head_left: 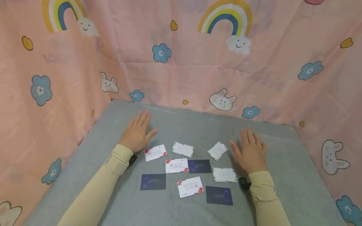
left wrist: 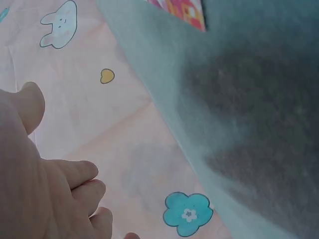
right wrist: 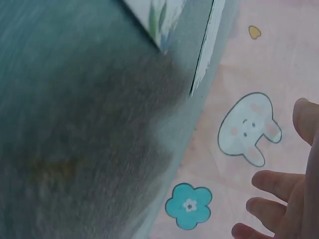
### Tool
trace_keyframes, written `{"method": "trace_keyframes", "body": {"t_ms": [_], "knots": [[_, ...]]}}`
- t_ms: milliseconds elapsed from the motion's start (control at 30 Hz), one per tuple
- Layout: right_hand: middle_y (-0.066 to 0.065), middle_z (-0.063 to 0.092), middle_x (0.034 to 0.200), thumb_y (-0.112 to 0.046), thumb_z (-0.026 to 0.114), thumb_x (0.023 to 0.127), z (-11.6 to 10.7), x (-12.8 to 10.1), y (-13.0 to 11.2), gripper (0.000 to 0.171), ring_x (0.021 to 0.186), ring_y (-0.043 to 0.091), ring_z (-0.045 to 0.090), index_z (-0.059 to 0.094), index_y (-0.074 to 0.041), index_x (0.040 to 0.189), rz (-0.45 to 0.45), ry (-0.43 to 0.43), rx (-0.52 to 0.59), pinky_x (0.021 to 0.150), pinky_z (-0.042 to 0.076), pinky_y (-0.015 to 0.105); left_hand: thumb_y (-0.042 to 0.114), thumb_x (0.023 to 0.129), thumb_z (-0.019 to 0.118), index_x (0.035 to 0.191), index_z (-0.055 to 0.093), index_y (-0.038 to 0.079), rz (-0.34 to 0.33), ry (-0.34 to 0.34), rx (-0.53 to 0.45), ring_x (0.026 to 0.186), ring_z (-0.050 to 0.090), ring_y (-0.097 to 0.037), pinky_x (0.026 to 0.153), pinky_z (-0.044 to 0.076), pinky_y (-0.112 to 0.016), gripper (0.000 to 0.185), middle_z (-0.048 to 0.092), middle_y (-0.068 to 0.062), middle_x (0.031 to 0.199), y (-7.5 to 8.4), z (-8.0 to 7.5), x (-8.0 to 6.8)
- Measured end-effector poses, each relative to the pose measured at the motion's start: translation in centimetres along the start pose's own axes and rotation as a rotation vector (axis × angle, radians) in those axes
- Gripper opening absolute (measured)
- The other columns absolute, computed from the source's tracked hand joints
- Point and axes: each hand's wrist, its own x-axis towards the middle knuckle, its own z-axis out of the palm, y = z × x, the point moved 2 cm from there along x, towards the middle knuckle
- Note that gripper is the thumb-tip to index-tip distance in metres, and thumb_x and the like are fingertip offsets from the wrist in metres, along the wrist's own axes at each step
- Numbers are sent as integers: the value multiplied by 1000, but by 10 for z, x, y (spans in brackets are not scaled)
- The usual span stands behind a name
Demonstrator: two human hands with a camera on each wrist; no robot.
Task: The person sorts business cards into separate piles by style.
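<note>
Several business cards lie scattered on a grey table (head_left: 198,125). There are white cards with red flower corners (head_left: 155,153) (head_left: 176,165) (head_left: 190,186), dark navy cards (head_left: 153,181) (head_left: 200,166) (head_left: 219,195), and white cards with leafy borders (head_left: 183,149) (head_left: 217,151) (head_left: 224,174). My left hand (head_left: 137,132) rests flat on the table, fingers straight, just behind the left-most floral card. My right hand (head_left: 250,150) lies flat too, right of the leafy cards. Neither holds anything. In the wrist views the left hand (left wrist: 45,184) and right hand (right wrist: 286,194) show straight fingers.
A pink cloth (head_left: 181,56) printed with rainbows, rabbits and blue flowers hangs behind and at both sides of the table. Both forearms wear pale yellow sleeves (head_left: 96,188). A corner of a floral card (left wrist: 184,10) shows in the left wrist view.
</note>
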Motion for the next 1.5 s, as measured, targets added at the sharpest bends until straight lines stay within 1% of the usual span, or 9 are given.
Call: {"method": "trace_keyframes", "body": {"t_ms": [133,300,433,633,733,867,1067,1300,1500], "knots": [[31,52,159,-49,62,107,4,-2,-20,72,143,56,47,50,2,157,-63,-17,18,111,33,77,56,110,52,169,30,1,67,-25,-15,167,25,-39,133,27,-59,84,29,-18,178,11,3,0],[23,74,133,-37,76,100,16,4,-77,56,125,45,68,67,2,140,-283,-128,79,110,51,63,39,103,73,158,55,6,200,-175,-105,147,59,-33,122,47,-50,66,61,-13,158,53,12,12],[17,77,128,-37,83,95,30,16,-112,55,121,38,72,72,0,134,-420,-219,34,107,56,55,31,99,80,154,61,14,275,-315,-66,143,63,-25,120,50,-43,60,67,-4,152,88,26,32],[11,74,112,-41,90,88,46,23,-114,55,99,28,69,77,-3,125,-398,-336,3,90,60,47,33,95,85,151,64,15,352,-414,-26,139,64,-21,118,51,-37,63,70,0,148,114,53,48],[8,70,108,-40,91,87,48,24,-112,53,88,20,63,78,-3,122,-386,-364,5,80,58,41,28,95,86,150,65,12,360,-421,-57,137,65,-22,116,52,-38,61,70,-3,146,118,54,49],[8,69,111,-39,91,87,49,30,-113,56,83,15,59,77,-4,127,-367,-403,23,78,57,38,24,93,84,150,64,11,356,-444,-92,120,67,-21,104,56,-35,61,67,-6,140,113,53,53],[11,71,123,-32,90,89,57,61,-123,56,102,24,69,72,-5,135,-352,-433,82,92,60,46,18,92,82,153,62,12,247,-444,-166,102,57,-19,87,51,-33,64,57,-9,137,92,46,70],[13,70,132,-34,88,91,75,90,-125,57,117,30,70,72,-6,138,-296,-469,89,102,58,48,19,93,86,152,63,12,182,-435,-137,122,59,-23,108,53,-40,64,55,-13,148,83,47,92],[14,71,130,-33,90,90,74,85,-110,55,119,32,70,74,-6,134,-224,-457,100,104,57,49,18,91,86,151,64,11,239,-452,-120,130,58,-28,114,50,-43,64,56,-17,148,95,57,101]]}}
